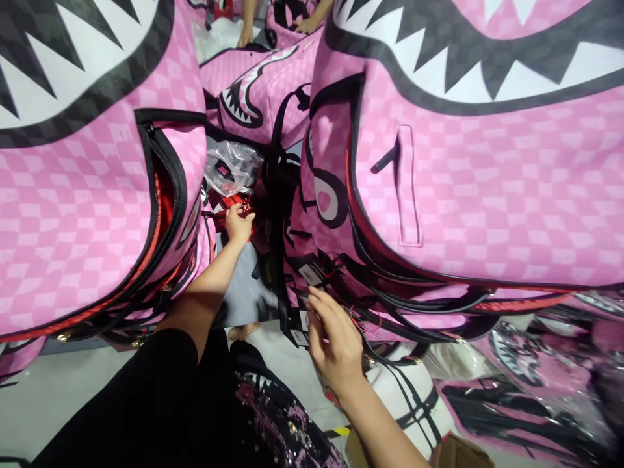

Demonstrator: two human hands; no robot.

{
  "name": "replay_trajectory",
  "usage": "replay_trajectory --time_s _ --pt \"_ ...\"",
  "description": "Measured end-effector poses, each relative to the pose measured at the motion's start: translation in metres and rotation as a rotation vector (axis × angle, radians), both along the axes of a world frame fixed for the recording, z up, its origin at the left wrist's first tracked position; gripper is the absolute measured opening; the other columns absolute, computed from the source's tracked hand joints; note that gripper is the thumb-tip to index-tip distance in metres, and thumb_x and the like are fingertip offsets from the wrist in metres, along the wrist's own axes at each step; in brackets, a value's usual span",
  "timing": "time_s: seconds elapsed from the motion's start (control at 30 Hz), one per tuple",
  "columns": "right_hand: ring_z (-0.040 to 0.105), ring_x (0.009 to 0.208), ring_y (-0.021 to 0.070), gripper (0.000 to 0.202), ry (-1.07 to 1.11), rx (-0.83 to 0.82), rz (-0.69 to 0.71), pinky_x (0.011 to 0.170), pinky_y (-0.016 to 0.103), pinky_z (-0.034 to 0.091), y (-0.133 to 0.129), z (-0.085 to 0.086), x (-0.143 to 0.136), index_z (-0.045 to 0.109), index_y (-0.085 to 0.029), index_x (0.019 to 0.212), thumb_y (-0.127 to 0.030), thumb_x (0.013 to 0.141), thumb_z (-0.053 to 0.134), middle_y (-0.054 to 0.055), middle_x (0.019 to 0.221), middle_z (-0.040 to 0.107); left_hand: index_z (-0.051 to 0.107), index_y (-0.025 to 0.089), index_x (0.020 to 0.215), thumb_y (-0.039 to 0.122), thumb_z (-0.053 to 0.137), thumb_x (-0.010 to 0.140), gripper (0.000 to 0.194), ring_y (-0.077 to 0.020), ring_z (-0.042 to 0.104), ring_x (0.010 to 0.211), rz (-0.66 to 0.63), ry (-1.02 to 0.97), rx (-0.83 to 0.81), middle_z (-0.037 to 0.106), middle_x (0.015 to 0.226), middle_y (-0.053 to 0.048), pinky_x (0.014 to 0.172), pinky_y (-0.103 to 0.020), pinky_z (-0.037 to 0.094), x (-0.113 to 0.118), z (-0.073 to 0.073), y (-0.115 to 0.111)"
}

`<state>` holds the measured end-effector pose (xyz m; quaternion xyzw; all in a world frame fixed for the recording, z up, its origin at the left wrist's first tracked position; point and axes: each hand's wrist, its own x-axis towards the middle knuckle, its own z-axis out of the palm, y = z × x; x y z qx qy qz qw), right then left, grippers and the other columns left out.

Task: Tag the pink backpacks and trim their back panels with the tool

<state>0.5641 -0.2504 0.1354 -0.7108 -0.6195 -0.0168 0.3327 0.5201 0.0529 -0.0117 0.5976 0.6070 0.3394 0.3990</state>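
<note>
Between two big pink checkered bags, my left hand reaches down with fingers bent around a small shiny red thing; its kind is unclear. A crumpled clear plastic bag lies just beyond that hand. My right hand is at the lower side of the right pink bag, its fingertips closed at a black hang tag with a white label. Another hang tag sits just above these fingers. On the left stands the other pink bag, its side pocket unzipped and red inside.
A pink shark-mouth bag lies ahead, with another person's hands behind it. Plastic-wrapped pink and black pieces lie at lower right, near a white strapped bundle. Black straps hang from the right bag.
</note>
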Motion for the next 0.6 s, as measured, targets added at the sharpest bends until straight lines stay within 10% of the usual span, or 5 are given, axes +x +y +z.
replay_trajectory --time_s 0.33,0.6 --pt "0.071 0.1 0.0223 0.036 0.148 -0.169 0.071 0.081 0.037 0.06 -0.012 -0.042 -0.014 0.058 -0.019 0.124 -0.006 0.092 0.047 0.013 0.109 0.073 0.063 0.017 0.084 0.021 0.061 0.085 0.005 -0.0191 0.062 0.084 -0.16 0.137 0.115 0.066 0.082 -0.006 0.084 -0.03 0.045 0.015 -0.015 0.023" --pt "0.071 0.094 0.0206 0.028 0.192 -0.146 0.043 0.08 0.034 0.059 -0.008 -0.059 -0.016 0.06 -0.019 0.118 -0.009 0.095 0.046 0.01 0.102 0.073 0.057 0.018 0.092 0.024 0.046 0.095 0.013 -0.0234 0.061 0.103 -0.211 0.234 0.401 0.065 0.099 -0.01 0.097 -0.036 0.042 -0.001 0.066 0.016"
